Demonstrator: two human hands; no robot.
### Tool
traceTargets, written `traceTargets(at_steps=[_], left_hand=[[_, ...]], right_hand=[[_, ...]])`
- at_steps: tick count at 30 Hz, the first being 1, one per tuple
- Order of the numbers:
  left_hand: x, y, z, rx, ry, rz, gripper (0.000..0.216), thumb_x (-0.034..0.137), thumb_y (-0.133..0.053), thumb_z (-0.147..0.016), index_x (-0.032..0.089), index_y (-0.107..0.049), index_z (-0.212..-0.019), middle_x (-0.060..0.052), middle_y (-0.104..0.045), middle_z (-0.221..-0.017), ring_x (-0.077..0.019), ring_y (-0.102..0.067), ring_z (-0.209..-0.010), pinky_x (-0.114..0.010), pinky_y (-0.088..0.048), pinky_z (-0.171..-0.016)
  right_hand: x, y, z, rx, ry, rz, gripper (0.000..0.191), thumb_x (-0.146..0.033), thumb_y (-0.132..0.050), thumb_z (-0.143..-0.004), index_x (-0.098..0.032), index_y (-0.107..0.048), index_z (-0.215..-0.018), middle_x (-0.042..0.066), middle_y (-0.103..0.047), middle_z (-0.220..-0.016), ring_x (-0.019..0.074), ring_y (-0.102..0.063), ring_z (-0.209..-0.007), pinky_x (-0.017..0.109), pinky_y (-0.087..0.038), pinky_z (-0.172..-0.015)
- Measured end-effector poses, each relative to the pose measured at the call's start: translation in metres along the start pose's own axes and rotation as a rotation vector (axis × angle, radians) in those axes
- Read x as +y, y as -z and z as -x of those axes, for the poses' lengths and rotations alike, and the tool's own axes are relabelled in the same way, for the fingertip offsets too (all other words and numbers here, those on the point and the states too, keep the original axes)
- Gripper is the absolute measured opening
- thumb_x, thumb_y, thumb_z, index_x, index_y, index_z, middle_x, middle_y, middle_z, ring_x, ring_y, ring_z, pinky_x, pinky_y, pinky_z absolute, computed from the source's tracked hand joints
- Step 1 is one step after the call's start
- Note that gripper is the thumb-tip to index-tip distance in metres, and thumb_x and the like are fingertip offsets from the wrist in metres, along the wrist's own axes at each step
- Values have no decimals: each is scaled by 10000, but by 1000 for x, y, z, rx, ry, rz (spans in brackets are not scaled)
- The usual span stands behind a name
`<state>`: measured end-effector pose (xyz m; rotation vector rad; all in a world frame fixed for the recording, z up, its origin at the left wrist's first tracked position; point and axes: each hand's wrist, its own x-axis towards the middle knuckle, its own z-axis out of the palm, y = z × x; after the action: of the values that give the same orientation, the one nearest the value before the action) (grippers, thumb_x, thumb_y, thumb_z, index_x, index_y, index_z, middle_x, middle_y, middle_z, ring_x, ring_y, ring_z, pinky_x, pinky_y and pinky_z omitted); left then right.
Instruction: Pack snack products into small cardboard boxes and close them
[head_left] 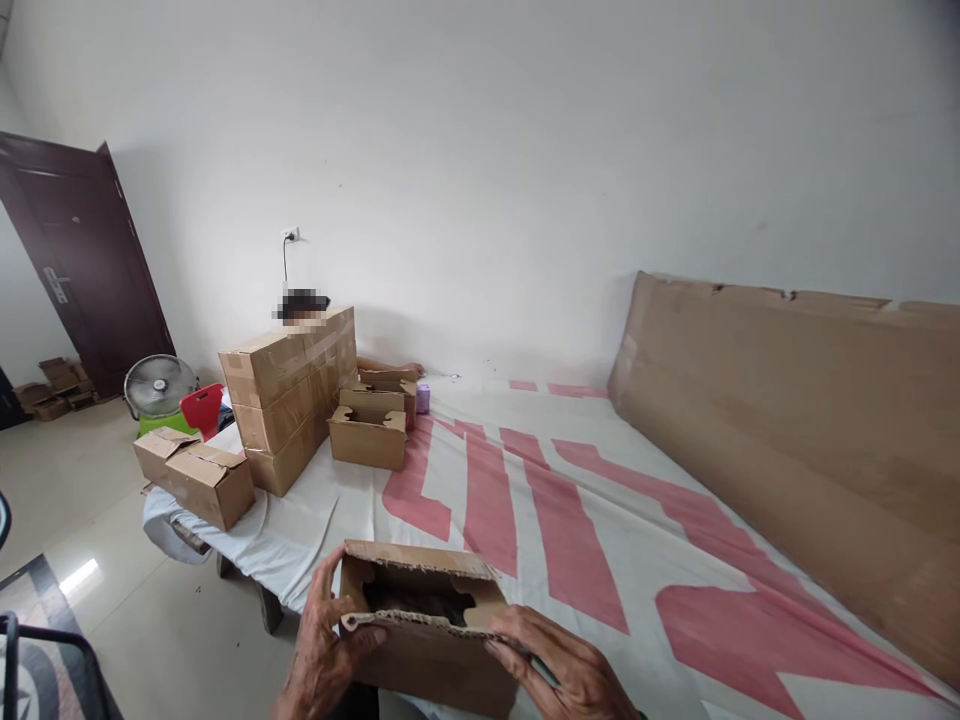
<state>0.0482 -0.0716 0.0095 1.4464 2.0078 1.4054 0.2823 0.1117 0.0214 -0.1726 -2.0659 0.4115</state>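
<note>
A small open cardboard box [427,650] sits at the near edge of the cloth-covered table, with something dark inside it. My left hand [322,655] grips the box's left end, thumb hooked over the front flap. My right hand [566,670] lies over its right front corner, fingers curled on the flap. The back flap stands up.
The table [570,520] wears a white cloth with red stripes. A stack of taped cartons [289,395], smaller boxes [369,425] and two boxes [196,475] stand at its far left. Another person is partly hidden behind the stack. Large cardboard sheet [795,430] leans right. Fan [157,385], door [82,260] on the left.
</note>
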Motion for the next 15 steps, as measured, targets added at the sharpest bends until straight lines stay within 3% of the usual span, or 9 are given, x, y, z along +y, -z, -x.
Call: traceTargets(at_steps=[5, 10, 15], left_hand=[[-3, 7, -6, -18, 5, 40, 254, 463, -842, -812, 265, -846, -973, -68, -373, -1723, -439, -474, -1500, -548, -447, -1211], [-10, 12, -9, -34, -12, 62, 333, 411, -862, -800, 273, -831, -1101, -105, -386, -1716, -430, -409, -1554, -568, -370, -1257], [-12, 10, -9, -21, -35, 47, 178, 366, -825, -824, 214, -815, -916, -112, -381, -1716, -428, -421, -1545, -560, -393, -1239]], right_hand=[[0, -1, 4, 31, -15, -15, 181, -235, -588, -1028, -274, -718, -908, 17, -773, -782, 192, -779, -682, 228, -650, -661], [2, -3, 8, 49, -45, -26, 143, -261, -604, -1028, -262, -729, -960, 22, -800, -827, 192, -798, -711, 227, -664, -697], [1, -5, 6, 88, 29, -3, 117, -218, -607, -1022, -253, -715, -995, 18, -810, -861, 180, -806, -729, 206, -660, -721]])
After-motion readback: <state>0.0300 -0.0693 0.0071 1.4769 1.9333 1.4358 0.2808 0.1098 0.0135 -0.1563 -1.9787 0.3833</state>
